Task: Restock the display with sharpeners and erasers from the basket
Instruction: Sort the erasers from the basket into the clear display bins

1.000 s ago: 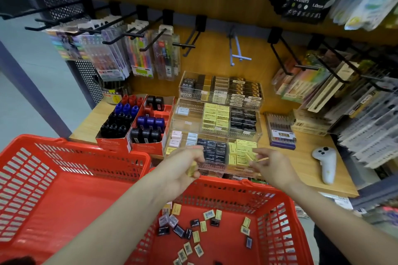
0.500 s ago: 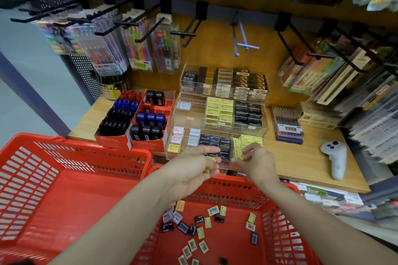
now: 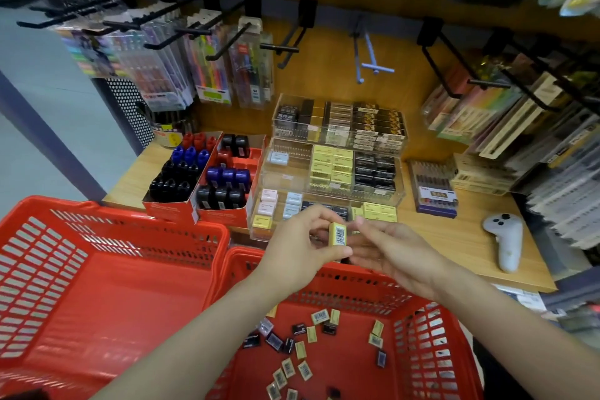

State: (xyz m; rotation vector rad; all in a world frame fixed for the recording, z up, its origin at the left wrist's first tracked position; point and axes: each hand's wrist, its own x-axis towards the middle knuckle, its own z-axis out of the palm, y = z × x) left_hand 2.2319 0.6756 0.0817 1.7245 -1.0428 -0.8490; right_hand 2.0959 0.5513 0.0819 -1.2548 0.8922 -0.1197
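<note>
My left hand [image 3: 300, 250] is shut on a small yellow eraser [image 3: 337, 233], held upright with its barcode facing me, just above the far rim of the red basket [image 3: 425, 338]. The fingertips of my right hand [image 3: 394, 253] touch the eraser's right side, with the fingers loosely spread. Several yellow and black erasers [image 3: 302, 349] lie loose on the basket floor. Behind my hands stands the clear tiered display [image 3: 285, 172] with rows of yellow, black and pale erasers. To its left, red boxes hold black, blue and red sharpeners [image 3: 224, 177].
A second red basket [image 3: 97, 286] sits at the left. A white controller [image 3: 505, 239] lies on the wooden shelf [image 3: 461, 237] at the right. Pen packs hang on black hooks [image 3: 224, 52] above, and more stationery packs crowd the right side.
My right hand has drawn back from the display's front tray to meet the left hand. The yellow eraser now stands in plain view between them. The view has tilted slightly down.
</note>
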